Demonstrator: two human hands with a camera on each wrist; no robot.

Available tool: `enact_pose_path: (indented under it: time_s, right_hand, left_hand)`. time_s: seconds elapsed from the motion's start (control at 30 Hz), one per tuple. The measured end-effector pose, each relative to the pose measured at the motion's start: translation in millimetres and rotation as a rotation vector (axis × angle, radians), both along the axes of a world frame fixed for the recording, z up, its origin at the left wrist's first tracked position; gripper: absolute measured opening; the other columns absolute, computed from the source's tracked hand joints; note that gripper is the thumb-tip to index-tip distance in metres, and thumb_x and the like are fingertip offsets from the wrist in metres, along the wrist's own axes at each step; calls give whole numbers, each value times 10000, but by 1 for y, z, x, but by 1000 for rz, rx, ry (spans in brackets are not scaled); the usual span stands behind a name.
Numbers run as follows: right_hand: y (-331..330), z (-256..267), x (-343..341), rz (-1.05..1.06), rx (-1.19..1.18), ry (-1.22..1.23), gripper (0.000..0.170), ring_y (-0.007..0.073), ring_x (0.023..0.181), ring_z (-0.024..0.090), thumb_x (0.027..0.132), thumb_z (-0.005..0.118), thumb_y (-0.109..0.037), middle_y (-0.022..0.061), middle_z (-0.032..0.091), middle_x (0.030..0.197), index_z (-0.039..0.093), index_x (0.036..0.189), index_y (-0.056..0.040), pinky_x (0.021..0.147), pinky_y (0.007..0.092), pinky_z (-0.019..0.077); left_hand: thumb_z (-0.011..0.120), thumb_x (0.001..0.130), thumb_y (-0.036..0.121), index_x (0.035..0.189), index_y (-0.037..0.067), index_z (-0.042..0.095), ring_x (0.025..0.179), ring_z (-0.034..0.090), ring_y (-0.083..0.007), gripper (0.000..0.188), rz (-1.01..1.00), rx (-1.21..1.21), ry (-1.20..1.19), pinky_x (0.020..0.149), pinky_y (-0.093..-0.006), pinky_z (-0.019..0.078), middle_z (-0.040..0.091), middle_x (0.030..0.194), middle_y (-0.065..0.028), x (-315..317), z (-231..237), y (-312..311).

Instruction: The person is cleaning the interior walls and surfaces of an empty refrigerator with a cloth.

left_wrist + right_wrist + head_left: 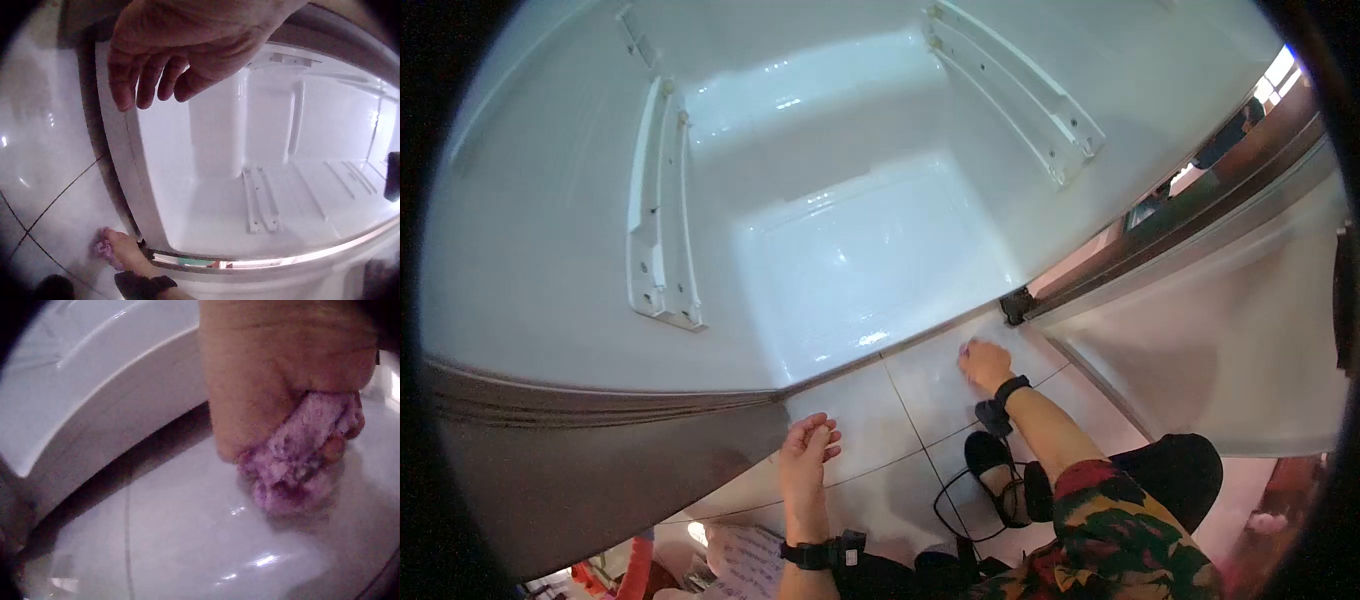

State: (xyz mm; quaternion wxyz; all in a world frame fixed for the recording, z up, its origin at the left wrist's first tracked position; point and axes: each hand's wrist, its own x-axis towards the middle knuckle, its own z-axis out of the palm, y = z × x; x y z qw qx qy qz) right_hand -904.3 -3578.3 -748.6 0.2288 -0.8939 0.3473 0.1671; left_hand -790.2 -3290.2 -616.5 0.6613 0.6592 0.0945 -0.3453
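Note:
My right hand (pixel 987 366) grips a crumpled purple cloth (pixel 290 472), bunched under curled fingers low over the tiled floor, just in front of the fridge's bottom edge. In the left wrist view, the same cloth (pixel 107 250) pokes out past the fingers. My left hand (pixel 807 462) is raised near the left of the fridge opening, fingers loosely bent and holding nothing. Before both hands lies the white fridge interior (pixel 870 255), with molded shelf rails (pixel 662 215) on its side walls.
An opened door (pixel 1220 330) stands on the right, with a dark hinge (pixel 1016 305) at its lower corner. The fridge's grey outer side (pixel 600 450) is at left. Glossy tiles (pixel 880 440) cover the floor, where a sandaled foot (pixel 992 465) rests.

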Motion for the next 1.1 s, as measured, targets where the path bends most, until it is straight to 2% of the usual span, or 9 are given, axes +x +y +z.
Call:
enact_pose_path:
  time_s: [0.13,0.2,0.23,0.4,0.47,0.57,0.67,0.8,1.1]
  right_hand:
    - [15,51,47,-110,854,-185,293,156,612,568,830,519,-322,85,584,623,596,760,-47,588,274,478]
    - [12,83,79,-398,1480,-517,218,122,759,565,843,513,-228,71,593,855,565,917,-30,684,250,500]
    - [11,106,97,-162,1788,-767,281,145,882,559,867,509,-232,97,559,1051,518,1046,-16,786,284,488]
    - [-27,84,120,-151,1045,-935,281,217,1075,513,818,502,-55,114,505,1205,510,1085,31,926,319,402]
    - [-41,72,116,476,171,-682,328,301,1034,518,734,546,-59,161,472,1235,570,1056,-5,875,354,428]
    - [-25,98,109,295,-132,-765,334,336,990,510,695,575,-125,185,497,1167,580,1023,-62,827,376,444]
    - [-3,125,131,549,173,-746,266,314,966,517,685,593,-166,166,529,1082,590,945,-112,787,379,455]
    - [-2,87,152,712,-267,-755,157,313,884,538,695,593,-200,158,548,918,582,843,-149,707,388,465]
    - [-53,176,285,-290,201,-1021,264,377,839,559,812,512,-243,215,577,847,456,930,-14,752,439,420]
  left_hand:
    - [532,842,119,1053,5,537,819,590,-167,239,5,-17,-15,663,-260,487,590,958,-93,0,7,-7]
    - [529,844,127,1062,1,535,825,586,-165,252,-2,-41,-31,678,-267,485,589,963,-94,-2,13,-10]
    - [529,844,127,1062,1,535,825,586,-165,252,4,-35,-32,678,-267,485,589,963,-94,-2,14,-10]
    - [532,843,131,1069,-12,526,825,585,-169,268,-4,-2,-34,684,-272,484,587,967,-100,-3,14,1]
    - [533,842,131,1068,-12,526,824,585,-171,268,20,9,-46,681,-270,484,586,965,-102,-4,16,7]
    - [533,841,132,1067,-14,525,824,585,-175,270,43,15,-50,675,-266,484,584,964,-107,-6,20,11]
    - [533,840,133,1067,-16,523,823,585,-179,272,59,24,-69,669,-264,483,582,966,-111,-4,20,11]
    - [542,843,113,1030,-10,554,796,578,-142,224,127,60,-54,652,-243,474,599,940,-93,0,18,14]
    - [532,841,99,979,8,588,768,584,-140,175,162,175,-64,624,-243,477,610,889,-65,-9,15,58]
